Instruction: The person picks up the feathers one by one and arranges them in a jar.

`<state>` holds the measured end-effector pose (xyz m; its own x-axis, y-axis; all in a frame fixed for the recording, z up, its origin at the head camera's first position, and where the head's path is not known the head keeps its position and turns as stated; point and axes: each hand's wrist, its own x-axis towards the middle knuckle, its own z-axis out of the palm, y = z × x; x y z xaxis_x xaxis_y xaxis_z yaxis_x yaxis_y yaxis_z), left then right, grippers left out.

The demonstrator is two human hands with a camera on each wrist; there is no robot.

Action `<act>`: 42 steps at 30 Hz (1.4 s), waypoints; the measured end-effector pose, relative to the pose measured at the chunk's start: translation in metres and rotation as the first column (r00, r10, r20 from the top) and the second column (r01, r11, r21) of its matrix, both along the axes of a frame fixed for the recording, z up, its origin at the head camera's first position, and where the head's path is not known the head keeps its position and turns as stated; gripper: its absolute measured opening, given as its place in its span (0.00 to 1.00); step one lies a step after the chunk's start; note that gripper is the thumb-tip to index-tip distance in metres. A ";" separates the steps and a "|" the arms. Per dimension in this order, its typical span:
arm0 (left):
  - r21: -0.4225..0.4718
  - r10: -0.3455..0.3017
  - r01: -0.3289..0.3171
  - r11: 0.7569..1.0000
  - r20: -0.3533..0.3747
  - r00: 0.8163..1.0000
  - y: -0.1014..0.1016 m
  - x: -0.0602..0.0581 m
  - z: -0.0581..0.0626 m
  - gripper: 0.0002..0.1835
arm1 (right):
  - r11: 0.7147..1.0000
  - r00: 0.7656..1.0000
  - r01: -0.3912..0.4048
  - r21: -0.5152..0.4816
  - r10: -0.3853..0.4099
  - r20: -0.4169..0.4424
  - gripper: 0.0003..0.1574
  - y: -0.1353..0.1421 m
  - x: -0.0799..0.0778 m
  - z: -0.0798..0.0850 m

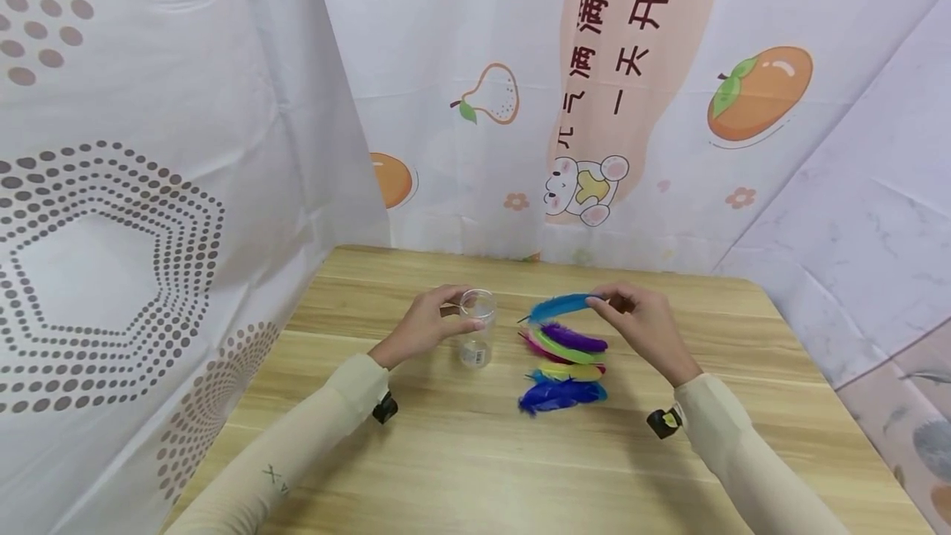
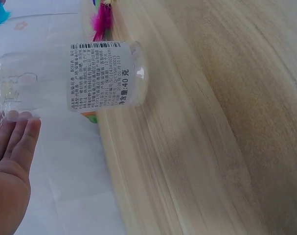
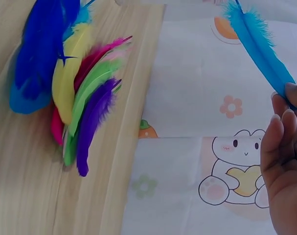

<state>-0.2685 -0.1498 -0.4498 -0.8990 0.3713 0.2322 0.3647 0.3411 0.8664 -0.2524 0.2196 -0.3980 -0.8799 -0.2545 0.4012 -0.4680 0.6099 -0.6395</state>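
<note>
A clear plastic jar (image 1: 476, 337) with a printed label (image 2: 97, 76) stands upright on the table. My left hand (image 1: 426, 324) grips it near its open mouth, thumb on the near side and fingers behind. My right hand (image 1: 641, 319) pinches one end of a light blue feather (image 1: 559, 306). That feather is raised and points left, its thin quill tip toward the jar. Below it lie loose feathers: a purple feather (image 3: 95, 127), a green feather (image 3: 92, 93), a yellow feather (image 3: 69, 73), pink ones partly covered, and a dark blue feather (image 3: 43, 49).
The wood-grain table (image 1: 475, 469) ends at the back against a white printed curtain (image 1: 446, 15). More patterned cloth (image 1: 111, 271) hangs along the left side, and a marbled sheet (image 1: 854, 213) borders the right. A black wrist camera (image 1: 664, 423) sits under the right sleeve.
</note>
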 end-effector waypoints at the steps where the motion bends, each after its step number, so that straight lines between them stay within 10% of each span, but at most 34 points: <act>1: 0.001 0.001 -0.001 1.000 0.003 1.000 0.000 0.000 0.000 0.31 | 1.000 1.000 -0.007 -0.002 0.007 -0.004 0.11 -0.001 -0.001 0.001; 42: -0.019 0.029 -0.029 0.999 -0.002 1.000 0.000 0.000 0.000 0.34 | 0.998 0.992 -0.062 -0.021 0.059 -0.113 0.11 -0.048 -0.020 0.017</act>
